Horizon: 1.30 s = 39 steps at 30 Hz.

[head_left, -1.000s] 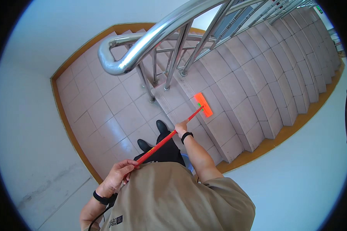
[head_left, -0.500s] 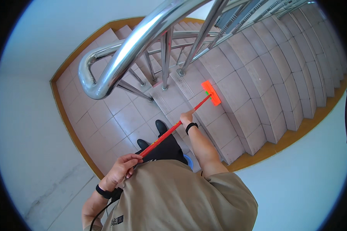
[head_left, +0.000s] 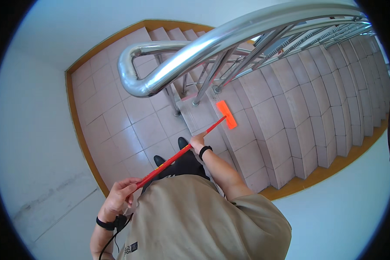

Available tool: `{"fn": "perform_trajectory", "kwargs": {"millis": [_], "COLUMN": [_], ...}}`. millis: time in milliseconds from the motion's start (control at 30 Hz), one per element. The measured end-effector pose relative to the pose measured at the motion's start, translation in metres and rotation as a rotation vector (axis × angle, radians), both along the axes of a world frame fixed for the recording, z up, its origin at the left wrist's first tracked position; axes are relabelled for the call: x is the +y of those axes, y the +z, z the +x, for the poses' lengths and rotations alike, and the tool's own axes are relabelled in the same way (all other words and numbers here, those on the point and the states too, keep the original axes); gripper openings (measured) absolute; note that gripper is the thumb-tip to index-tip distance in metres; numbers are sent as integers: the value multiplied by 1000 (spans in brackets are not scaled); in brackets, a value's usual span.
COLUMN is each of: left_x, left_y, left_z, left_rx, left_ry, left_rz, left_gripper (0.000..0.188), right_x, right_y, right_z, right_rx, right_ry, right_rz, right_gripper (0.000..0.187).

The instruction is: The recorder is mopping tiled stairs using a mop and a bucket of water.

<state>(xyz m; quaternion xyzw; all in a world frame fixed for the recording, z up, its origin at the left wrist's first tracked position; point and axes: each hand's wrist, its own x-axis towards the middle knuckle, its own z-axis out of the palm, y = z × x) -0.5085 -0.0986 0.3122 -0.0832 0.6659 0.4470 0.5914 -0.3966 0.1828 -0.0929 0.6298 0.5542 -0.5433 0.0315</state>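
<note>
Indoors, the head view shows a person point(head_left: 203, 212) on a tiled staircase point(head_left: 286, 106), holding a long-handled brush point(head_left: 164, 166) beside a curved metal railing point(head_left: 186, 60). The orange brush head point(head_left: 227, 115) lies over a step point(head_left: 246, 134) near the foot of a railing post point(head_left: 217, 89); whether it presses on the tile cannot be told. The right hand point(head_left: 198, 141), on the person's side of the railing, has its fingers wrapped around the red pole's lower part, while the left hand point(head_left: 120, 193), farther from the railing, grasps the upper end between thumb and fingers. The step in hand looks to be brushing this tread; the next move, on that reading, calls for the right hand to guide the head clear of the railing as the left steadies the pole.
</note>
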Motion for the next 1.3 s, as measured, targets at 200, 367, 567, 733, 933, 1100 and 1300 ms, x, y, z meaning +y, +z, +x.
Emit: {"fn": "perform_trajectory", "kwargs": {"millis": [200, 367, 567, 733, 933, 1100, 1300], "left_x": [-35, -14, 46, 96, 110, 87, 34], "left_y": [10, 11, -14, -31, -34, -37, -23], "left_z": [5, -6, -9, -6, -28, -13, -13], "left_rx": [75, 40, 20, 9, -23, -15, -2], "left_ry": [69, -37, -102, -107, -28, -14, 14], "left_rz": [19, 29, 63, 124, 192, 171, 106], "left_gripper": [32, 30, 30, 29, 29, 30, 29], "right_x": [-35, -11, 64, 126, 148, 127, 70], "right_y": [39, 17, -2, 11, 5, 7, -3], "right_z": [-27, -20, -17, -22, -28, -27, -43], "right_rx": [15, 123, 110, 77, 113, 53, 54], "right_ry": [-31, -51, -95, -77, -109, -98, 22], "right_rz": [-152, -267, -173, -231, -302, -214, -281], "right_gripper": [84, 92, 95, 89, 88, 83, 72]}}
